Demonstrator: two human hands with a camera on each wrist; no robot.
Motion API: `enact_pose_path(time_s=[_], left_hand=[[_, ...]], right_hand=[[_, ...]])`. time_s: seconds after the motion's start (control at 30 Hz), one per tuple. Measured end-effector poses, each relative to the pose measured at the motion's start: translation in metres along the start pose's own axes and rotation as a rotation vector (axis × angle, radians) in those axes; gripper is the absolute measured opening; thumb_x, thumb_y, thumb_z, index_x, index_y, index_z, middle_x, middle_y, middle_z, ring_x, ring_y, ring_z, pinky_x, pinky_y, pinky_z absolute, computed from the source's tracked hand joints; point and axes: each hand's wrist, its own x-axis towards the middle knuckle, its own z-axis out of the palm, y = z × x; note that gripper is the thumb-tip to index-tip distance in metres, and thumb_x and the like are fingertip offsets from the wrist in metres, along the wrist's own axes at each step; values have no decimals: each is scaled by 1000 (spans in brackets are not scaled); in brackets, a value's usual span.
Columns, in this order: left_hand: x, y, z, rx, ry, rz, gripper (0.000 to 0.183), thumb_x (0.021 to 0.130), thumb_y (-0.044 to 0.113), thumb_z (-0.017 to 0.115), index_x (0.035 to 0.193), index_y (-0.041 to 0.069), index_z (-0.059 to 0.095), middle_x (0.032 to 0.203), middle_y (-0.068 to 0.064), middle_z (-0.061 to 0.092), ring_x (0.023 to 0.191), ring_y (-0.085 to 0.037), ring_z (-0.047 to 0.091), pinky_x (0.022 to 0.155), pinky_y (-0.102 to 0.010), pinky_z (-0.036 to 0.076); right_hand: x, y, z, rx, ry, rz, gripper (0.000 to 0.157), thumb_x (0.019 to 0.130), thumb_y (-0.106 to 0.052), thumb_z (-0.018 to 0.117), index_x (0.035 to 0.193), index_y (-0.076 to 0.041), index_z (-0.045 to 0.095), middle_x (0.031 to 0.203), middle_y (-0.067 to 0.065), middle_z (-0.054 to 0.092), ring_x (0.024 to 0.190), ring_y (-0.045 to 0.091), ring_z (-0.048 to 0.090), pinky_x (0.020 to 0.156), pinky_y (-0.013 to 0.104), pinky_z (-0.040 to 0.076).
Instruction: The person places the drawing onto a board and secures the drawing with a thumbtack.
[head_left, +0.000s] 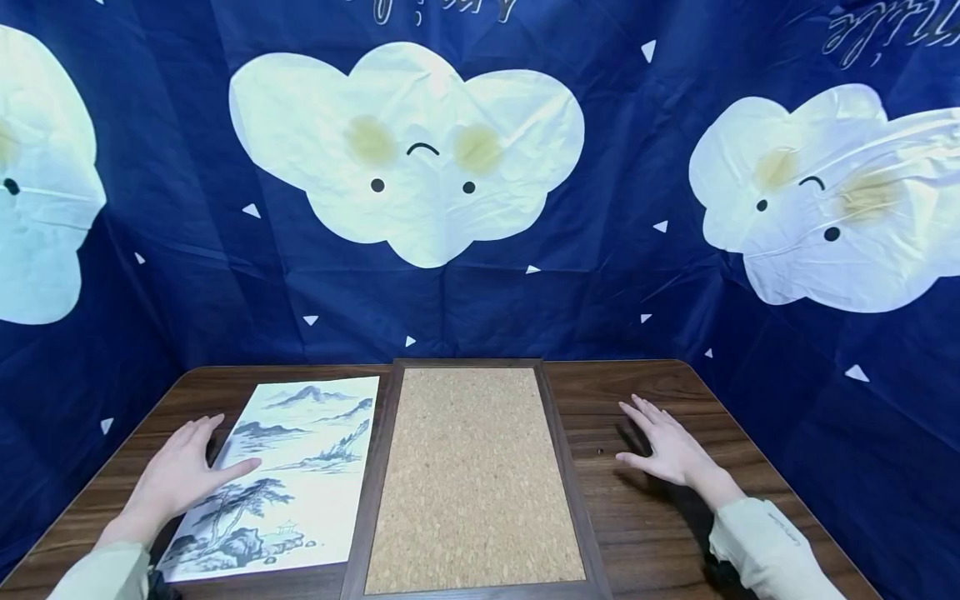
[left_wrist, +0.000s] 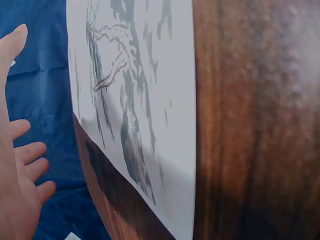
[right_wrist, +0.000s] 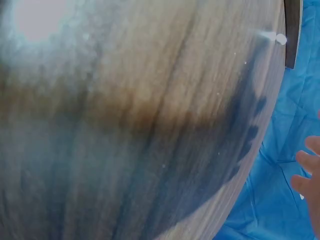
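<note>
From where I stand, the person has both hands held out over the table (head_left: 645, 542), one to each side, and neither has hold of anything. The left hand (head_left: 180, 475) is over the left edge of the print (head_left: 300, 475), thumb stretched well away from the fingers and reaching across the paper. Its other fingers lie close to one another. The left wrist view suggests that the hand is raised clear of the sheet, though I can't swear there is no touch. The right hand (head_left: 667, 446) hangs over the right part of the table with its shadow below, thumb apart and fingers slightly spread.

The print, an ink landscape, lies flat on the left, just beside the board (head_left: 472, 475). Whether their edges meet I can't tell. The board, cork in a dark frame, lies between print and right hand, well apart from the latter. Blue cloth (head_left: 465, 312) hangs at the far side.

As for progress, I'd judge that little has been done: print and board lie separate, side by side, and no grip is made. Whatever handling they need looks left to do.
</note>
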Motion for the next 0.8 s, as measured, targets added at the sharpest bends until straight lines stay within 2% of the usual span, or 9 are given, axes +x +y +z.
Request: enact_pose_path(time_s=[0.23,0.53,0.8], left_hand=[[-1,-3,-3,-50,-85,-104,109,72,66,58,132,-19,22,124,-45,26,109,-59,27,84,-68,28],[0,-5,-8,-152,-208,-208,113,76,65,55,132,-22,8,126,-48,18,111,-61,23,85,-67,29],[-1,-9,-14,-205,-271,-292,109,77,63,54,125,-29,20,122,-46,29,108,-57,33,85,-60,35]], right_hand=[[-1,-3,-1,46,34,1,80,75,-52,64,136,-5,39,139,22,35,123,41,36,95,54,34],[-4,-7,1,121,86,11,76,76,-47,66,135,-8,41,138,17,39,118,37,44,88,53,40],[-4,-14,7,187,119,31,70,75,-38,71,133,-10,44,129,13,49,115,35,47,88,52,40]])
